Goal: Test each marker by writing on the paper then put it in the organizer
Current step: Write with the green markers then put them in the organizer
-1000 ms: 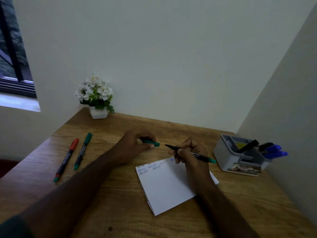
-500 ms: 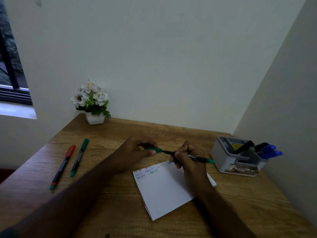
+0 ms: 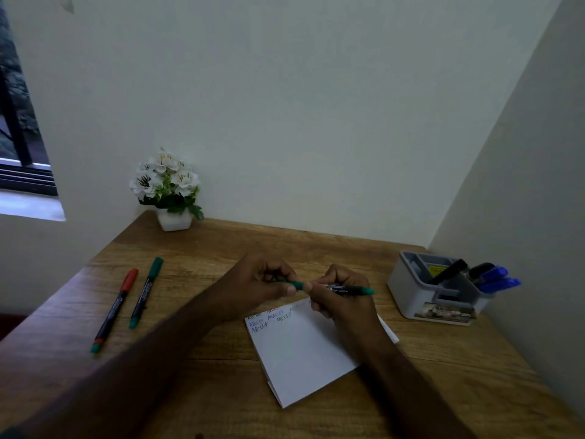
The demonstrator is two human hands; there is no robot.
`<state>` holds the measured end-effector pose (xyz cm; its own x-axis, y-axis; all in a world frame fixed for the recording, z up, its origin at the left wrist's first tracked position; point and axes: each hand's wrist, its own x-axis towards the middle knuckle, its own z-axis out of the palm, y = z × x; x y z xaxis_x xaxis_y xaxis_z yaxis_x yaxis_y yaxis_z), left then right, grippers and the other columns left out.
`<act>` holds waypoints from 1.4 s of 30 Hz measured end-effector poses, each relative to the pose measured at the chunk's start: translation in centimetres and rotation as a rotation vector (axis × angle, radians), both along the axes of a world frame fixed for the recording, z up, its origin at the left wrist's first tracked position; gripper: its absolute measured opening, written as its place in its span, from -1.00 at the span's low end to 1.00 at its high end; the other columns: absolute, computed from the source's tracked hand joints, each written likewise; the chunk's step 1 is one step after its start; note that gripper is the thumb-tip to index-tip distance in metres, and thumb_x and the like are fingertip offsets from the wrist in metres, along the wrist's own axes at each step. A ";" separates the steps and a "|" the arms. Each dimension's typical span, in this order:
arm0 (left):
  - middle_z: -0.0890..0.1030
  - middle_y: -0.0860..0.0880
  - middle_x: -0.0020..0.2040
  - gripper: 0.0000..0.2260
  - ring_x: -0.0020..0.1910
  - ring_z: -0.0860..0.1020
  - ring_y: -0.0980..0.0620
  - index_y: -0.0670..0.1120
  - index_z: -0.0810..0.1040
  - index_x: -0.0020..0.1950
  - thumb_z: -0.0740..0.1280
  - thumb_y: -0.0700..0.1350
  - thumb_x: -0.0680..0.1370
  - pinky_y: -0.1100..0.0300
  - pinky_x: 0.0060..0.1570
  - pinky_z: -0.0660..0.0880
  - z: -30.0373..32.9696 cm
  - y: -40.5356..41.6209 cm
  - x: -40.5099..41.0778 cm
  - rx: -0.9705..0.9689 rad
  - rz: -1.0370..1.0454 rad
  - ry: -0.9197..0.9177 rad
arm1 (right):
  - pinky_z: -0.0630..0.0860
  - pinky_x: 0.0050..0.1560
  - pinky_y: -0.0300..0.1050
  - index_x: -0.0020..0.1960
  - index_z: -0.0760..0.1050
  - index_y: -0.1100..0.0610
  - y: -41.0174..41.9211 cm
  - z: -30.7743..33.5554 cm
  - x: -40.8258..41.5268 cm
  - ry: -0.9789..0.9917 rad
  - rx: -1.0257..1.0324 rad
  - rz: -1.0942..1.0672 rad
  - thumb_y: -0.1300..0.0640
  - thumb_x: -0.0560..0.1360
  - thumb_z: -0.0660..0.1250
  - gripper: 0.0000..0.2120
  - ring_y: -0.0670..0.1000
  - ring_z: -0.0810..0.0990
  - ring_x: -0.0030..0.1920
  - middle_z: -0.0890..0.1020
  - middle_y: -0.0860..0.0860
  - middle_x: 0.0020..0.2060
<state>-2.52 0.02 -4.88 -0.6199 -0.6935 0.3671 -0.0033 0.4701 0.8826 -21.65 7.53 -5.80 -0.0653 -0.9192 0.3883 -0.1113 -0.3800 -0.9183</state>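
**A:** Changed since a second ago?

**B:** Cap and barrel joined. Earlier, a clear gap between the green cap in the left hand and the bare tip of the green marker in the right hand. Half a second ago, cap just at the tip. Now pressed on, or very nearly; the seam hidden behind the fingertips, so hard to say whether fully clicked.

**A:** Hands?

**B:** Both closed. Left pinching the cap end, right wrapped around the barrel, knuckles almost touching, held level just above the far edge of the paper.

**A:** Meaning for the task?

**B:** Probably done testing this one. Small rows of letters along the far left edge of the paper, in several colours. Next, likely a reach right to the organizer, a grey box at the far right of the desk, by the wall, already holding blue and black markers.

**A:** Anything left?

**B:** Yes. Two more lying side by side at the left of the desk, well apart from the paper: a red-capped marker and a second green-capped marker. A white flower pot at the far left corner, uninvolved.
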 end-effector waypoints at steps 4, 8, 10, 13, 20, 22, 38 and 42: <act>0.66 -0.13 -0.21 -0.93 -0.28 0.59 0.08 -0.22 0.68 -0.08 0.46 -0.31 0.46 0.24 -0.27 0.50 -0.2 0.2 -0.1 0.021 0.017 0.004 | 0.41 -0.43 -0.18 -0.21 0.53 0.28 0.2 0.2 0.2 -0.010 0.019 0.043 0.23 0.48 0.47 -0.82 0.02 0.50 -0.42 0.59 0.14 -0.42; 0.63 -0.28 -0.22 -0.94 -0.31 0.56 -0.07 -0.22 0.69 -0.11 0.47 -0.32 0.44 0.17 -0.31 0.52 -0.1 0.5 -0.3 0.054 0.023 0.055 | 0.44 -0.38 -0.12 -0.18 0.52 0.26 0.4 0.2 0.2 -0.023 0.031 0.025 0.17 0.46 0.50 -0.79 0.03 0.53 -0.38 0.61 0.14 -0.38; 0.63 -0.30 -0.22 -0.92 -0.31 0.56 -0.08 -0.18 0.70 -0.15 0.51 -0.29 0.39 0.16 -0.30 0.55 0.0 0.8 -0.6 0.158 0.042 0.133 | 0.45 -0.33 -0.07 -0.16 0.55 0.14 0.4 0.4 0.5 -0.040 0.038 0.026 0.11 0.42 0.52 -0.83 0.06 0.52 -0.33 0.61 0.12 -0.32; 0.67 -0.23 -0.24 -0.79 -0.31 0.61 -0.08 -0.21 0.66 -0.13 0.55 -0.22 0.28 0.16 -0.30 0.58 -0.1 1.1 -1.3 0.305 0.079 0.218 | 0.49 -0.23 -0.16 -0.11 0.66 0.01 0.5 0.6 1.1 -0.055 0.008 0.003 0.24 0.49 0.45 -0.86 -0.04 0.61 -0.24 0.69 0.01 -0.23; 0.71 -0.16 -0.20 -0.86 -0.24 0.67 -0.03 -0.17 0.66 -0.04 0.50 -0.16 0.46 0.26 -0.36 0.49 1.2 0.5 -3.1 0.156 0.189 0.008 | 0.54 -0.14 -0.11 0.22 0.44 0.08 1.1 4.0 -2.0 0.246 -0.097 -0.290 0.20 0.64 0.23 -0.83 -0.06 0.64 -0.15 0.65 0.02 -0.16; 0.71 -0.13 -0.20 -0.90 -0.25 0.66 0.00 -0.18 0.66 -0.09 0.48 -0.15 0.48 0.37 -0.36 0.46 2.3 0.5 -4.1 0.091 0.195 -0.039 | 0.51 -0.26 -0.08 0.27 0.29 0.03 1.4 5.9 -3.8 0.495 -0.127 -0.366 0.18 0.62 0.26 -0.73 -0.05 0.57 -0.29 0.59 0.01 -0.26; 0.70 -0.05 -0.24 -0.85 -0.27 0.68 0.00 -0.16 0.67 -0.13 0.43 -0.08 0.52 0.11 -0.15 0.63 5.2 -0.2 -14.4 -0.169 0.034 -0.297 | 0.66 -0.08 -0.12 -0.15 0.64 0.03 5.1 13.7 -16.4 1.086 0.238 -0.544 0.00 0.39 0.53 -0.87 -0.06 0.66 -0.13 0.68 -0.02 -0.16; 0.70 -0.04 -0.25 -0.84 -0.28 0.68 0.02 -0.16 0.67 -0.14 0.43 -0.08 0.52 0.16 -0.14 0.62 5.0 0.1 -14.6 -0.206 0.020 -0.340 | 0.49 0.13 0.07 -0.06 0.65 -0.03 4.1 12.6 -15.5 1.237 0.245 -0.574 -0.24 0.41 0.45 -0.71 -0.02 0.57 0.02 0.64 -0.06 -0.06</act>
